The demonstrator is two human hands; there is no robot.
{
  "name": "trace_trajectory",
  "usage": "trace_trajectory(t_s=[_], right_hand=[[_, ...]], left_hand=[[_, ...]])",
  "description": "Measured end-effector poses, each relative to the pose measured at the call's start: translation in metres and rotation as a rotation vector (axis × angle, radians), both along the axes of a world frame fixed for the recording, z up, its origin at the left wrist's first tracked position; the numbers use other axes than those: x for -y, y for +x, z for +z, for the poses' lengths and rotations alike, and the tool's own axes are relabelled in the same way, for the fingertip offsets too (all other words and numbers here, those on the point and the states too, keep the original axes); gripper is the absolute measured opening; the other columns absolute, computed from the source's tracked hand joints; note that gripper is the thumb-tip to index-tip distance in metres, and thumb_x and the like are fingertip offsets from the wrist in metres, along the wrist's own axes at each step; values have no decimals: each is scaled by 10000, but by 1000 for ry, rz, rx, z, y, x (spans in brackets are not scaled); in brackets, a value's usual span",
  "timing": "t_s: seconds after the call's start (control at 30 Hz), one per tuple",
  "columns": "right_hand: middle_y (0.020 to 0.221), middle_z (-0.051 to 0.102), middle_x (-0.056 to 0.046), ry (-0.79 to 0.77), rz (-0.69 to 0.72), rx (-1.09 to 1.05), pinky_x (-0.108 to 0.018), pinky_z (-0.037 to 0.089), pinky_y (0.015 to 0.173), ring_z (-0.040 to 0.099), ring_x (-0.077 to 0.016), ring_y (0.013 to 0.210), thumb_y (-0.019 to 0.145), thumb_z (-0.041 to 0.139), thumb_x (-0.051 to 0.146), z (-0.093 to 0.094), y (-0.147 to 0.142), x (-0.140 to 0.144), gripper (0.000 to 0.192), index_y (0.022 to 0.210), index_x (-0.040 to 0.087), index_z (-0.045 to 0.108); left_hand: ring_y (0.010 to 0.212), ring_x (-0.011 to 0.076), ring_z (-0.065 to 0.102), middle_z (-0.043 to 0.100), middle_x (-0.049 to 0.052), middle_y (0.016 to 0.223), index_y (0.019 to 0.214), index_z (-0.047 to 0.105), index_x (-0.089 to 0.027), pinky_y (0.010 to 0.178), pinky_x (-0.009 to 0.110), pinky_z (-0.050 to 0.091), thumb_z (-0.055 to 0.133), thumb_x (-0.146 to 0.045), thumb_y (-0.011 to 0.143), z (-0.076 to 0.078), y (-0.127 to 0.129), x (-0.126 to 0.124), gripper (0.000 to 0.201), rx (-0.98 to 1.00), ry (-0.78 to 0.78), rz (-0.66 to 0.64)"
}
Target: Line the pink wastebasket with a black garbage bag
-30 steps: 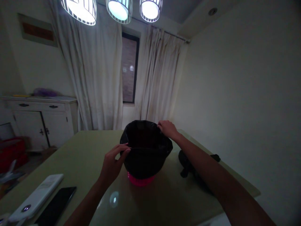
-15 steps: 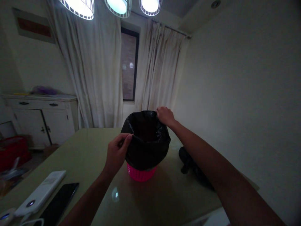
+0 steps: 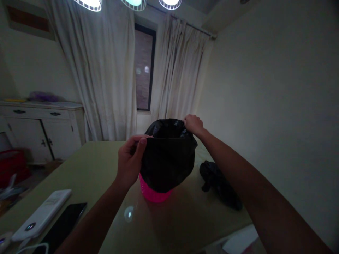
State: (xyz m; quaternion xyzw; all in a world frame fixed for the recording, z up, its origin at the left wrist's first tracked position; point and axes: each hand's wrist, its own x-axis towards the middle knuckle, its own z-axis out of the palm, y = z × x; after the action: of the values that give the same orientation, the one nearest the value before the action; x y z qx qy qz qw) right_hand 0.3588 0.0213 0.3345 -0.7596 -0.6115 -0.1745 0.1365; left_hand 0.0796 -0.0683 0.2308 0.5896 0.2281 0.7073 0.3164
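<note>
Black bag (image 3: 168, 162) hung over a pink bin (image 3: 155, 195), between the two hands, its mouth upward and the mouth's long axis running roughly from one hand to the other. The left hand (image 3: 129, 160) pinched the rim at the near left between thumb and fingers; the right hand (image 3: 194, 124) was curled closed on the rim at the far right, so neither was nearer. Below the hands, the bin's lower part showed; the bag's dark inside hid any contents. A black bundle (image 3: 221, 187) lay below the right hand, beside that forearm
</note>
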Motion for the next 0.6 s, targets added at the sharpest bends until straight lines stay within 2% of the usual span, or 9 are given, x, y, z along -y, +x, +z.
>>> trace_trajectory(t_s=[0.1, 0.2, 0.33, 0.4, 0.47, 0.53, 0.6], right_hand=[[1255, 738, -210, 187, 89, -44, -406, 529, 954, 700, -319, 1136, 1104, 484, 344, 15, -5, -1, 370, 1161, 138, 786], [1160, 749, -170, 394, 250, -116, -374, 502, 933, 685, -283, 1076, 1106, 510, 336, 31, -26, -5, 332, 1082, 140, 776], [1109, 723, -133, 587, 557, -194, -352, 467, 942, 657, -244, 1041, 1116, 522, 325, 49, -74, -13, 280, 1059, 153, 736], [1101, 709, -110, 650, 696, -220, -339, 465, 947, 652, -225, 1038, 1126, 511, 317, 56, -103, -17, 263, 1064, 169, 719], [1116, 702, -96, 688, 781, -247, -330, 470, 951, 654, -212, 1046, 1134, 500, 298, 62, -131, -19, 250, 1076, 178, 711], [1131, 702, -91, 696, 824, -273, -327, 476, 962, 659, -206, 1059, 1142, 487, 285, 65, -157, -21, 253, 1082, 181, 710], [1145, 708, -89, 674, 831, -302, -329, 482, 976, 666, -206, 1071, 1147, 479, 281, 64, -177, -25, 260, 1088, 184, 713]], left_hand=[[960, 179, 765, 825, 69, 1079, 991, 779, -181, 849, 279, 602, 697, -498, 1031, 9, -9, -1, 329, 63, 93, 110], [951, 166, 773, 827, 74, 1060, 958, 751, -172, 854, 288, 594, 696, -415, 1050, 20, -20, 4, 265, 176, 261, 286], [895, 222, 789, 806, 67, 938, 928, 728, -180, 867, 435, 642, 731, -404, 1007, 27, -33, 25, 237, 262, 596, 588], [906, 251, 791, 802, 68, 958, 921, 731, -221, 905, 551, 665, 711, -443, 999, 21, -42, 36, 236, 220, 649, 670], [983, 273, 798, 807, 79, 1023, 899, 733, -263, 1011, 643, 641, 661, -496, 1015, 9, -55, 41, 270, 88, 601, 697], [1032, 290, 808, 812, 83, 1004, 836, 730, -268, 1070, 664, 617, 658, -532, 1007, -4, -70, 37, 323, -61, 589, 729], [1008, 306, 821, 813, 91, 960, 805, 722, -223, 1051, 671, 619, 644, -488, 1012, -16, -85, 26, 346, -85, 625, 827]])
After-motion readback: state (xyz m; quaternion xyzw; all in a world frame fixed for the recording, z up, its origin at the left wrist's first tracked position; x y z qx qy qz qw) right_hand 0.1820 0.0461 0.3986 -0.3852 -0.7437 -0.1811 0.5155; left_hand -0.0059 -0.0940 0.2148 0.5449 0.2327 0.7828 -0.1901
